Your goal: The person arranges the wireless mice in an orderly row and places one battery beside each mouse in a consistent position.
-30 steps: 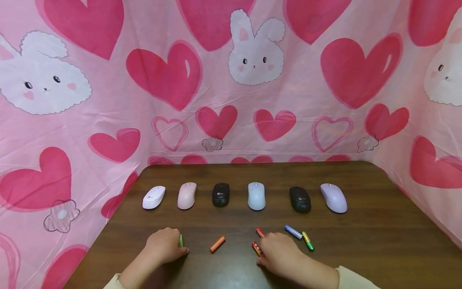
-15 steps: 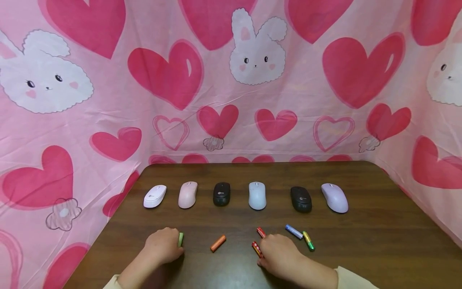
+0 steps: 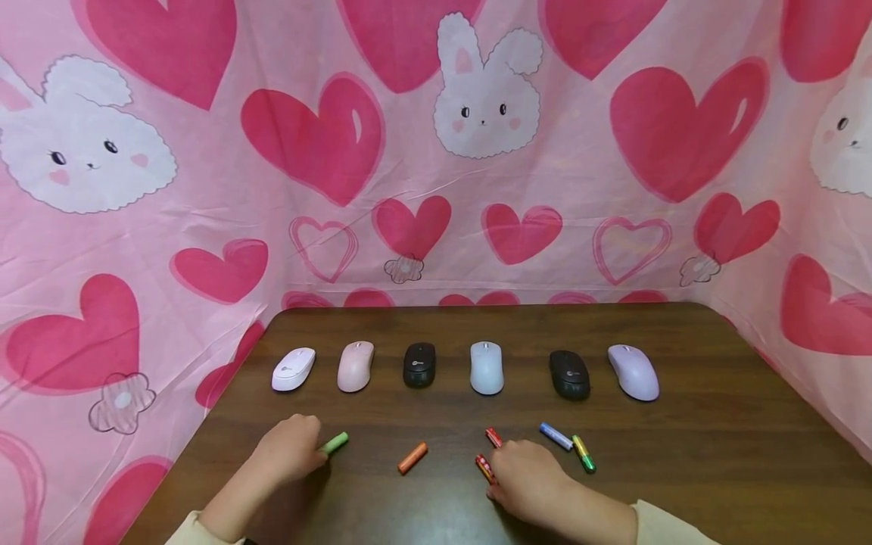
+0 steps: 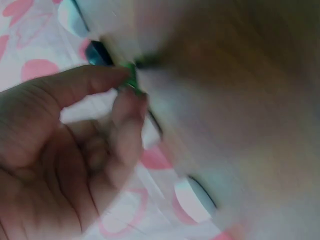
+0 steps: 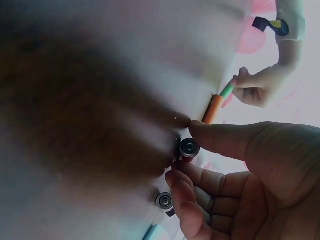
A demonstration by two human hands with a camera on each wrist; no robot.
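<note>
In the head view my left hand (image 3: pixel 289 449) pinches a green battery (image 3: pixel 335 443) between thumb and fingertips, one end sticking out to the right. The left wrist view shows the same green battery (image 4: pixel 131 80) at the fingertips. On the right, my right hand (image 3: pixel 530 477) is low on the table, with thumb and index finger on either side of a red battery (image 3: pixel 485 468). Its metal end shows between them in the right wrist view. A second red battery (image 3: pixel 493 437) lies just beyond the fingers. Between the hands lies an orange battery (image 3: pixel 412 458).
A blue battery (image 3: pixel 556 436) and a yellow-green battery (image 3: pixel 583 454) lie right of my right hand. Across the brown table (image 3: pixel 436 325) stands a row of computer mice, including a white mouse (image 3: pixel 294 369) and a lilac mouse (image 3: pixel 633 372). A pink heart-print cloth (image 3: pixel 436 178) hangs behind.
My left hand has moved slightly up and left, and the green battery has turned from nearly upright in the view to slanting right. The right hand has stayed at the red battery.
</note>
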